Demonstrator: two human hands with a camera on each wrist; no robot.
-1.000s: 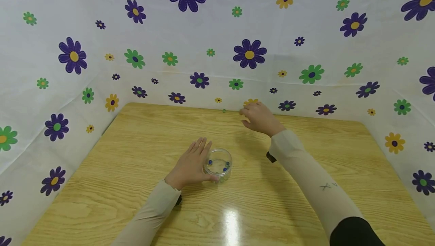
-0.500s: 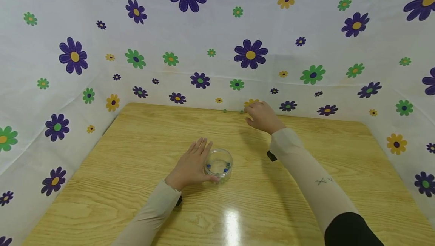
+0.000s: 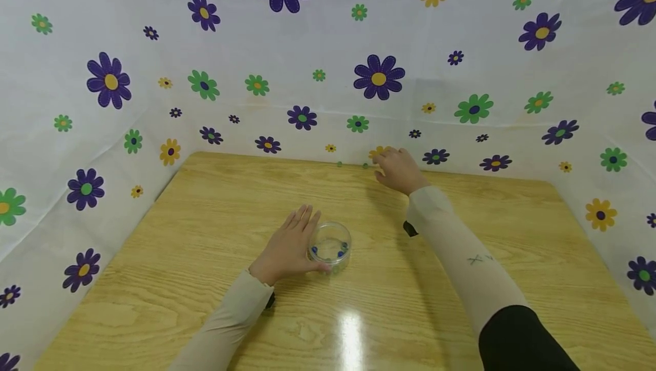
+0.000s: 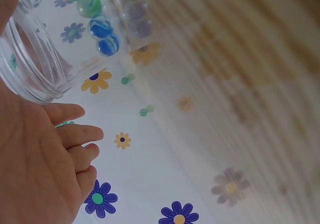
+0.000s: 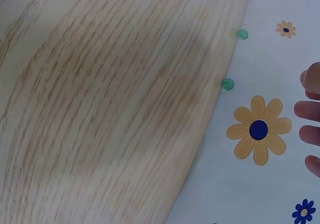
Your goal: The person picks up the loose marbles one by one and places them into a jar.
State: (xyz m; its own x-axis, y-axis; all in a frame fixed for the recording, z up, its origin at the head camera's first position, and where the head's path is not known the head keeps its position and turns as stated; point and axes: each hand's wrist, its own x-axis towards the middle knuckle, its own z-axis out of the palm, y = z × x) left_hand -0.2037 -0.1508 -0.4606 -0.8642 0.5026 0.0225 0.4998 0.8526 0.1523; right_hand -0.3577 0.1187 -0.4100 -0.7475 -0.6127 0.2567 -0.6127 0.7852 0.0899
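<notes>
A clear round jar (image 3: 335, 233) stands upright on the table, with several blue and green marbles (image 4: 101, 28) inside. My left hand (image 3: 288, 250) holds it from the left, thumb across its near side and the other fingers reaching forward beside it. Two small green marbles sit apart at the table's far edge: the left one (image 3: 340, 164) and the right one (image 3: 365, 165). Just right of the second, my right hand (image 3: 402, 170) hovers with loosely bent fingers (image 5: 311, 134). Nothing shows between them.
The wood-grain table (image 3: 205, 217) ends at a white cloth (image 3: 307, 35) printed with purple, green and yellow flowers. That cloth hangs behind the far edge and along both sides.
My right hand has let go of the second green marble and drawn slightly right, leaving it at the edge. My left hand and the jar stay put; a blue marble inside shifted slightly.
</notes>
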